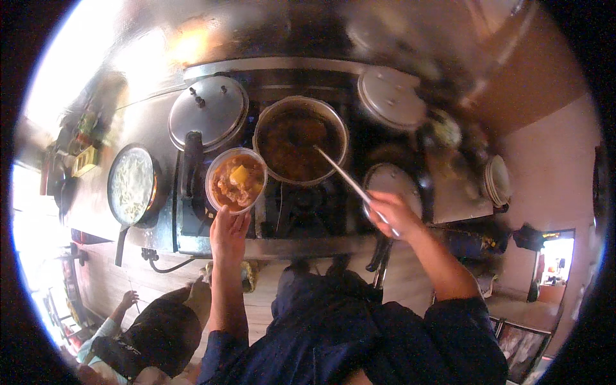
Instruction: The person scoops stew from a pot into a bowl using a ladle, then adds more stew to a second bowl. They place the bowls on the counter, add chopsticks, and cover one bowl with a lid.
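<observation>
My left hand [229, 232] grips a round clear plastic container [209, 183] from its near side. Brown stew with a yellow chunk [240, 174] fills much of it. Just right of the container, a large metal pot [257, 144] on the stove holds dark brown stew. My right hand [393, 213] is closed around the long metal handle of a ladle [351, 181]. The handle slants down into the pot, and its head is hidden in the stew. Container and pot rim are close together; I cannot tell whether they touch.
A lidded pressure cooker [212, 112] stands behind the container. Left is a pan of pale food [133, 186] with its handle pointing toward me. Lidded pots [393, 99] sit on the right burners, beside stacked plates [496, 181]. Another person [160, 333] is at lower left.
</observation>
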`<control>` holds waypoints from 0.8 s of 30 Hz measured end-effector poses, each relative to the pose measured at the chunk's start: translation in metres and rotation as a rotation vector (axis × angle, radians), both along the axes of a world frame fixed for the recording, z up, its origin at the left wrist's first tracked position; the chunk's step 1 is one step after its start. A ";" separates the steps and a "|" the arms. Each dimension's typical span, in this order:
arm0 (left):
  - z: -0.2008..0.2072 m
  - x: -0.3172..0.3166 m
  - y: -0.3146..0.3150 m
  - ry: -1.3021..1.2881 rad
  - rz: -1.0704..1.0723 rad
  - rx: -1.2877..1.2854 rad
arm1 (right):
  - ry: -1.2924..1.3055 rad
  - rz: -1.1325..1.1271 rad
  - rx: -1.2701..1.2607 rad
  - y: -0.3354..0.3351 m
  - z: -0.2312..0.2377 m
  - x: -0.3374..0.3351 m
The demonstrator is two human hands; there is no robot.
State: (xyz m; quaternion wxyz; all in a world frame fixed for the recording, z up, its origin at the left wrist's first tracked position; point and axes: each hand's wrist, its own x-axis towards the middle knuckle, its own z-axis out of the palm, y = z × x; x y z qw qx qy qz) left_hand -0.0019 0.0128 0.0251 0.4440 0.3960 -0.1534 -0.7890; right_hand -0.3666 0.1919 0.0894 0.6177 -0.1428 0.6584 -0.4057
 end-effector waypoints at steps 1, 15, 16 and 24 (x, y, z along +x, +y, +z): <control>-0.001 -0.002 -0.001 -0.017 0.000 -0.004 | 0.005 0.021 -0.025 0.005 0.006 0.002; -0.014 -0.046 -0.020 -0.039 -0.098 -0.063 | 0.218 0.241 -0.116 0.051 0.139 0.033; -0.012 -0.052 -0.017 0.025 -0.090 -0.103 | 0.233 0.246 -0.123 0.054 0.141 0.036; 0.002 -0.080 -0.015 0.021 -0.145 -0.099 | 0.823 0.399 -0.251 0.069 0.137 0.047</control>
